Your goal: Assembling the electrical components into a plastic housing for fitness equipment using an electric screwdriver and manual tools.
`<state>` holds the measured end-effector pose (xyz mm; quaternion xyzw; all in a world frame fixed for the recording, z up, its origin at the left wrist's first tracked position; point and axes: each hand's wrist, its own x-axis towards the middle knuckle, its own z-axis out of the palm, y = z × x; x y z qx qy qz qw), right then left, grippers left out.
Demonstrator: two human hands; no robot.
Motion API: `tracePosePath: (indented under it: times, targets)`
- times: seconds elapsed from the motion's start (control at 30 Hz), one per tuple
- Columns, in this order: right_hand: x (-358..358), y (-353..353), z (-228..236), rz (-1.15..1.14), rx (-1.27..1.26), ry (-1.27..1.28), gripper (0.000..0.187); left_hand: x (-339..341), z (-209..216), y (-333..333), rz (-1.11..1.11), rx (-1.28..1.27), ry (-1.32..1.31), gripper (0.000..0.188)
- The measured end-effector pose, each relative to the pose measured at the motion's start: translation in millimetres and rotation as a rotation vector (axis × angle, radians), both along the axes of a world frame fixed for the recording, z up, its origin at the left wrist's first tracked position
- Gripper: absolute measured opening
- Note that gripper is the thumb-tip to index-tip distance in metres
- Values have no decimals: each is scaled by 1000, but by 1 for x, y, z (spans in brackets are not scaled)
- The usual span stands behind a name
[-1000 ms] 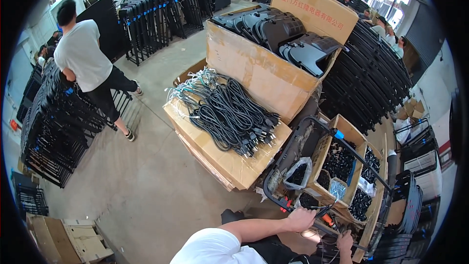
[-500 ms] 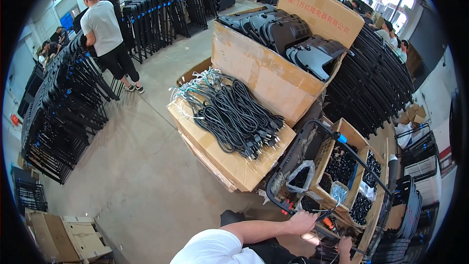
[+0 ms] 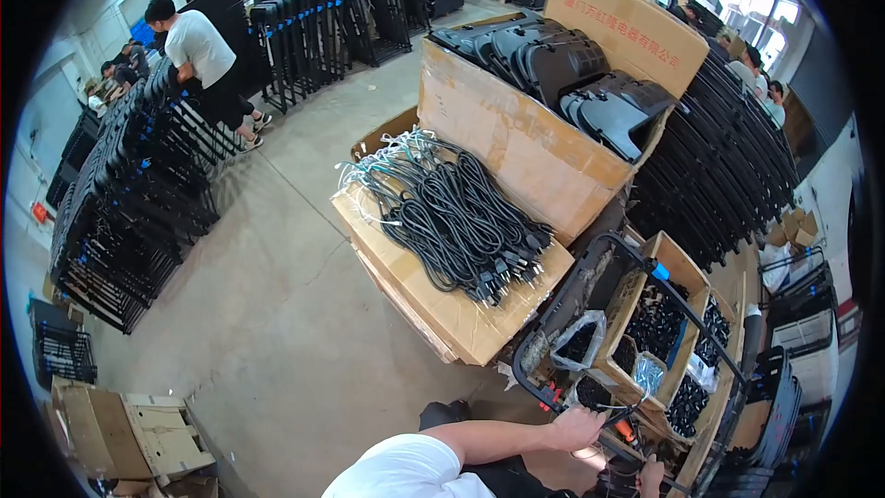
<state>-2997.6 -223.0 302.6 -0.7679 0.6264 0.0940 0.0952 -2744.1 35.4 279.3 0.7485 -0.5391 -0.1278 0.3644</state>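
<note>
My left hand (image 3: 579, 427) is closed at the near side of a black tubular frame (image 3: 687, 302), around what looks like a black cable (image 3: 631, 405) that loops out beyond the fingers. Lower and to the right, my right hand (image 3: 651, 477) has its fingers drawn together among thin dark wires; what they pinch is too small to make out. An orange-handled tool (image 3: 626, 431) lies between the two hands. Past them, a wooden parts box (image 3: 660, 247) holds many small black pieces and a bag of silvery screws (image 3: 648, 372).
Bundled black power cords (image 3: 466, 212) lie on a cardboard box (image 3: 442, 321) ahead. Behind it a larger carton (image 3: 516, 134) holds dark plastic covers (image 3: 564, 65). Stacked black frames (image 3: 138, 194) line the left, where a person in a white shirt (image 3: 205, 46) leans over them.
The whole scene has shifted slightly right in view. Both hands keep nearly the same places at the frame. The person in the white shirt now bends further over the stacked frames.
</note>
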Motion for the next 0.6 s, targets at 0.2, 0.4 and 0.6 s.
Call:
tracePosePath:
  times: [0.2, 0.4, 0.6]
  targets:
    - [-76, -29, -18, 109, 152, 146, 83, -11, 7, -19, -74, -33, 43, 28]
    - [-27, -1, -18, 171, -172, 44, 38, -7, -4, -14, -30, -23, -49, 26]
    - [-48, -33, -23, 183, -20, -73, 34, -8, 1, -12, 21, -1, -33, 26]
